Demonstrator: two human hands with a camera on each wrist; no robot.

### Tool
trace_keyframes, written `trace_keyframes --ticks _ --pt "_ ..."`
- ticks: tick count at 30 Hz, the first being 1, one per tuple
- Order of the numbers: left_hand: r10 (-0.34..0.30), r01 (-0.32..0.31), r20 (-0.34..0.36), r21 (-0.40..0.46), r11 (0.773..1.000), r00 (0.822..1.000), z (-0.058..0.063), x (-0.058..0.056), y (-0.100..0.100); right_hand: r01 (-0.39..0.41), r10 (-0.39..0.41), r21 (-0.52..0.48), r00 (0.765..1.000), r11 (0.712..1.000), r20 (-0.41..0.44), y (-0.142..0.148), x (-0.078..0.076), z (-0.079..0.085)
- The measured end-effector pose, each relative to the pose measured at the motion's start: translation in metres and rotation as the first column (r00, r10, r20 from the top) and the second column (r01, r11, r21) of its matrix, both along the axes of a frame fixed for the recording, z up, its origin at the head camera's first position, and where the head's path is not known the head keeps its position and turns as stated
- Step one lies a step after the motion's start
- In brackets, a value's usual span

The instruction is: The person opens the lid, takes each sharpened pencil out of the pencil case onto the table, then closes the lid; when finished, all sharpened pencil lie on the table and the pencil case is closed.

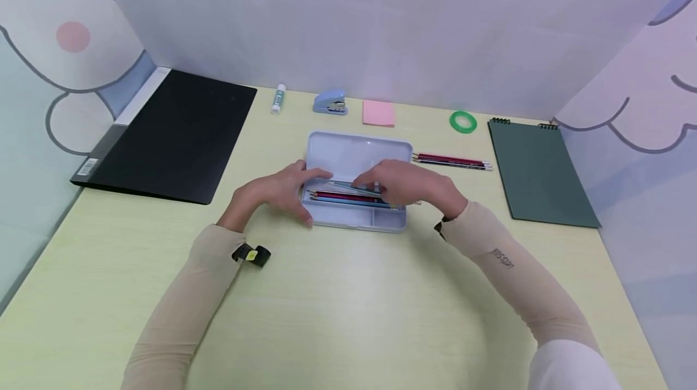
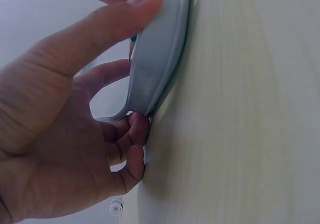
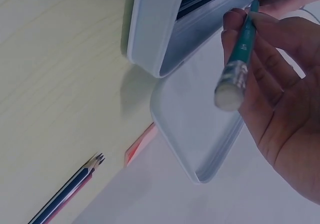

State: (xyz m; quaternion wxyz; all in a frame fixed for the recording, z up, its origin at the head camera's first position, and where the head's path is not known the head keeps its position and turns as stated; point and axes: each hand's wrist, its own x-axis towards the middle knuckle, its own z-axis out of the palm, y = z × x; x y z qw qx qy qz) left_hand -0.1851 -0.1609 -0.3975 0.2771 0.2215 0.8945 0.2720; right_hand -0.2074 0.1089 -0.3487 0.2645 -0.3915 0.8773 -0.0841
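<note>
A pale pencil case [image 1: 340, 216] lies on the table with its lid [image 1: 354, 151] folded back, several pencils [image 1: 348, 199] lying inside. My left hand [image 1: 280, 189] holds the case at its left end. In the left wrist view the thumb lies on the case wall [image 2: 157, 49] and the other fingers bend around the corner. With thumb and fingertips, my right hand [image 1: 405, 182] pinches a green pencil [image 3: 243, 47] above the tray. Its white eraser end points toward the right wrist camera, and its tip reaches toward the left fingers.
Red and dark pencils [image 1: 452, 161] lie right of the case. A green notebook [image 1: 539, 172] is farther right, a black folder [image 1: 174, 136] at left. Along the back are a glue stick [image 1: 278, 100], a blue stapler [image 1: 330, 102], pink sticky notes [image 1: 378, 113] and green tape [image 1: 463, 122].
</note>
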Motion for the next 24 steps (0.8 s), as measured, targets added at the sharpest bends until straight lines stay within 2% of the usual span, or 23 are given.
trace_keyframes --ticks 9,24 --pt "0.008 -0.008 0.004 -0.004 1.000 1.000 0.000 -0.001 0.000 0.051 -0.051 -0.006 0.997 0.999 0.054 0.012 0.003 0.006" --pt "0.000 0.000 -0.011 -0.008 1.000 1.000 -0.001 0.000 0.000 0.063 -0.059 -0.043 0.994 0.997 0.088 0.026 0.004 0.010"
